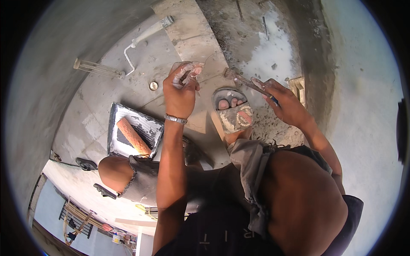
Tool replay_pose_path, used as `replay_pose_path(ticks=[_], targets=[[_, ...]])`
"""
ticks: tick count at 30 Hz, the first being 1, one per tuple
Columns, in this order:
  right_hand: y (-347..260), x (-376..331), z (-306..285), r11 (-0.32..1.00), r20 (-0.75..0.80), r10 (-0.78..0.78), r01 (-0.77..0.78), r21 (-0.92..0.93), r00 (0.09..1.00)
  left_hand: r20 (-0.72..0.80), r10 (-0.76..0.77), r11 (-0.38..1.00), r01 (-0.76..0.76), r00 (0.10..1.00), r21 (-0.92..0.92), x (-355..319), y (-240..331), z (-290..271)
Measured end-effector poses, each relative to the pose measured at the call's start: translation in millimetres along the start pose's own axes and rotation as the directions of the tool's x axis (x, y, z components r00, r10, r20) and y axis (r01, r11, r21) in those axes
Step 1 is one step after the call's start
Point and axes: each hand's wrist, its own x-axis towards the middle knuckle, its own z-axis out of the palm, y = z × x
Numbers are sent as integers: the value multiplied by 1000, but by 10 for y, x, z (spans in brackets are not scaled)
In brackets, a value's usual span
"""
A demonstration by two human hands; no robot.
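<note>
Left hand (181,87): raised at centre, fingers pinched together on a small pale scrap, too small to identify; paint-smeared; metal bracelet (176,119) at the wrist.

Right hand (284,102): raised to the right, clenched around a flat-bladed scraper (250,84); blade angled up and left, tip pointing toward the left hand, the two well apart. Blue bit of handle showing under the fingers.

Sandalled foot (234,113): directly between and just below both hands, toes visible, strap paint-flecked, planted on a pale plank (192,38) running from near centre to far.

Paint tray (114,128): left of the left forearm, near the bare knee, flat on the floor, holding an orange roller sleeve (133,135) lying diagonally.

Roller frame (143,38): far left, lying on the floor, white handle pointing far-right, wire cage end to the left.

Small round lid (153,85): on the floor just left of the left hand.

Surface: grey cement floor (98,102), dusty and stained; rubble and a white patch at far right.

Edges: curved grey wall on the left, pale plastered wall (363,85) on the right, close beside the right arm. Floor drops off at near left, with lower ground visible beyond. Open floor mainly far left, between tray and roller frame.
</note>
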Motion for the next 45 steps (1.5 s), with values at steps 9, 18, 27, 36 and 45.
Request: replay_pose_path(ticks=[9, 18, 27, 36, 45], targets=[[58, 203, 88, 998, 15, -53, 53, 28, 998, 152, -249, 907, 285, 957, -309, 211, 142, 18], [135, 387, 29, 959, 47, -246, 236, 158, 968, -107, -427, 893, 437, 898, 103, -112, 420, -367], [123, 583, 35, 867, 44, -416, 381, 322, 908, -63, -484, 870, 487, 873, 72, -195, 473, -234], [479, 399, 141, 853, 174, -323, 206, 480, 930, 12, -388, 921, 387, 922, 40, -157, 384, -200], [549, 359, 75, 930, 272, -202, 98, 353, 941, 11, -363, 932, 363, 932, -7, -188, 376, -150]])
